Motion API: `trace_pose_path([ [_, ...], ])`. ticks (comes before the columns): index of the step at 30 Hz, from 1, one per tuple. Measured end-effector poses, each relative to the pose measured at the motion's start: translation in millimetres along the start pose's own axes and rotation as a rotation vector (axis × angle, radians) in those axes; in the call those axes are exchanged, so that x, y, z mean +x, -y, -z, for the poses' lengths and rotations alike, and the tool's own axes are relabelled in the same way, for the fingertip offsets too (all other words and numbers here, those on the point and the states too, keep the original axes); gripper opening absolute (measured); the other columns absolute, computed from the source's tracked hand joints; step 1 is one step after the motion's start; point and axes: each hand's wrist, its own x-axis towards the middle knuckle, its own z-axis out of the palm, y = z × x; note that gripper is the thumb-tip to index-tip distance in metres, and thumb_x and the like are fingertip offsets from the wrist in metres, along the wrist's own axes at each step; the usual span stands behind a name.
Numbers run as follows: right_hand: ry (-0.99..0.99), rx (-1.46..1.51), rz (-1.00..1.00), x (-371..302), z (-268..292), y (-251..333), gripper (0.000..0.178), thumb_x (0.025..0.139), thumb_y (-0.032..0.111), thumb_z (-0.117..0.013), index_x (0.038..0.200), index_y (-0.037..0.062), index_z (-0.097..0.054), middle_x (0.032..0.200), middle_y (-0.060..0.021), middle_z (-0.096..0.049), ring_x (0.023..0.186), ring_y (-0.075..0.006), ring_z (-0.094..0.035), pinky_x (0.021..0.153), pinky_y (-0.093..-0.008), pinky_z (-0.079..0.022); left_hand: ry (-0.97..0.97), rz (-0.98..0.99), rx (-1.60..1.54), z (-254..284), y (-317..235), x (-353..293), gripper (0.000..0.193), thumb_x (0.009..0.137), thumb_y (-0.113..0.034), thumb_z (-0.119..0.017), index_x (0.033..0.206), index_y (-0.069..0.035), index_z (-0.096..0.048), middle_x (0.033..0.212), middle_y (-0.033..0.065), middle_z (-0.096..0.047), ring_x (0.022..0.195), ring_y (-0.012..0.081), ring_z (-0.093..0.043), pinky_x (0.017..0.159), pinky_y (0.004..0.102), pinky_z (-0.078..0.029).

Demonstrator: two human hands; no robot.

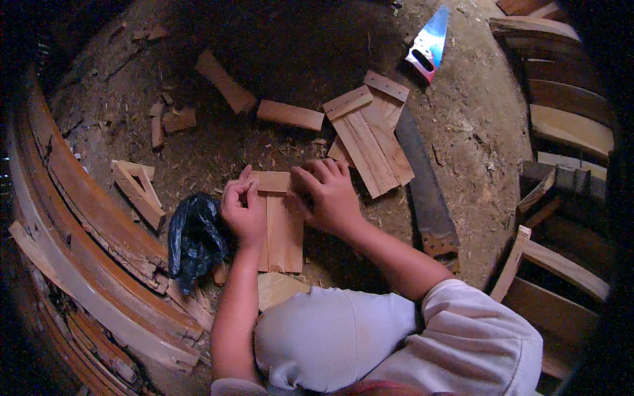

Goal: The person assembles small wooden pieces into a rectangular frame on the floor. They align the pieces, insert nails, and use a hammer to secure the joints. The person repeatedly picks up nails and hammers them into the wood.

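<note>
Over the dirt floor (485,198), the wooden strip (273,182) runs left-right between our left hand (242,210) and right hand (330,198), clamping too obscured to tell.

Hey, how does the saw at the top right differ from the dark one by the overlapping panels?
The upper saw has a bright, shiny blade; the dark saw has a dull one. The upper saw looks shorter than the dark saw. The upper saw's handle shows red and white, the dark saw's brown. Both lie on the ground.
</note>
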Motion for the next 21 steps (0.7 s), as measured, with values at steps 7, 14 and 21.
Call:
trace_pose_path([
  [7, -0.014, -0.016, -0.009, 0.4, 0.3, 2.8, 0.041, 0.089, 0.031, -0.072, 0.124, 0.0115, -0.066, 0.116, -0.0125, -0.062, 0.109, -0.0328, -0.058, 0.098, -0.0486, -0.042, 0.024, -0.019, 0.073, 2.9, 0.6, 1.9, 0.016, 0.091, 0.009, -0.066, 0.083, 0.001, -0.055, 0.092, 0.0154, -0.069, 0.113, 0.0351, -0.071, 0.090, 0.0397, -0.055],
  [14, -0.016, -0.040, 0.006, 1.2, -0.3, 2.4, 0.035, 0.089, 0.029, -0.071, 0.120, 0.0120, -0.068, 0.114, -0.0119, -0.063, 0.107, -0.0329, -0.059, 0.096, -0.0481, -0.043, 0.017, -0.044, 0.052, 3.6, 1.7, 1.9, 0.017, 0.090, 0.009, -0.067, 0.082, 0.000, -0.054, 0.091, 0.0158, -0.068, 0.114, 0.0339, -0.071, 0.087, 0.0383, -0.055],
  [21, -0.021, -0.057, 0.015, -0.4, -3.8, 1.5, 0.035, 0.088, 0.028, -0.072, 0.119, 0.0117, -0.067, 0.112, -0.0117, -0.063, 0.106, -0.0328, -0.059, 0.093, -0.0479, -0.044, 0.030, -0.030, 0.024, 4.2, 4.2, 0.2, 0.017, 0.090, 0.010, -0.065, 0.084, -0.001, -0.054, 0.091, 0.0128, -0.064, 0.116, 0.0359, -0.069, 0.090, 0.0396, -0.055],
])
